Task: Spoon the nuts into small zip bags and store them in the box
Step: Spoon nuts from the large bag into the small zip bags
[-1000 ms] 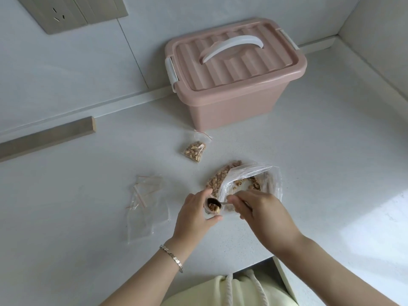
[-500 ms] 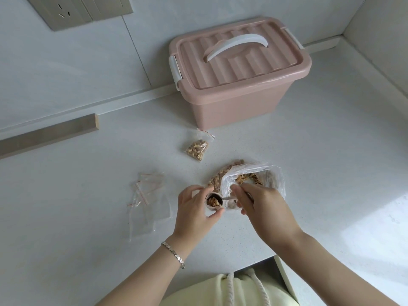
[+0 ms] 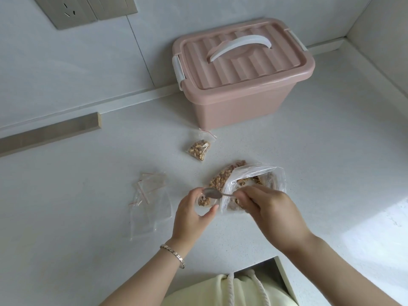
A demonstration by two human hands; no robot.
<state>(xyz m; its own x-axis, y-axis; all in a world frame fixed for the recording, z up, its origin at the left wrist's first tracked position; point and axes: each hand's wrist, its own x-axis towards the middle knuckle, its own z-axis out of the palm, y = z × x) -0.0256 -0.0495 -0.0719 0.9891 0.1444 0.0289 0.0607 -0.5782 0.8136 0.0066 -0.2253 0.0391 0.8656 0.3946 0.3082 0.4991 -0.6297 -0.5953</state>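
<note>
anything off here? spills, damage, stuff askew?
No spill or damage visible. The empty zip bags lie in a crooked, overlapping heap left of the left hand. One filled bag lies on the counter in front of the box, whose lid is on. The right hand holds the spoon over the small bag in the left.

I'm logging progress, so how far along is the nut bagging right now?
Done: one filled bag lies on the counter before the box. In hand: the left hand holds a second bag, partly filled, while the right hand holds the spoon over it. Left: empty bags wait, the big bag holds more nuts, and the box lid is shut, the filled bag not yet inside.
</note>
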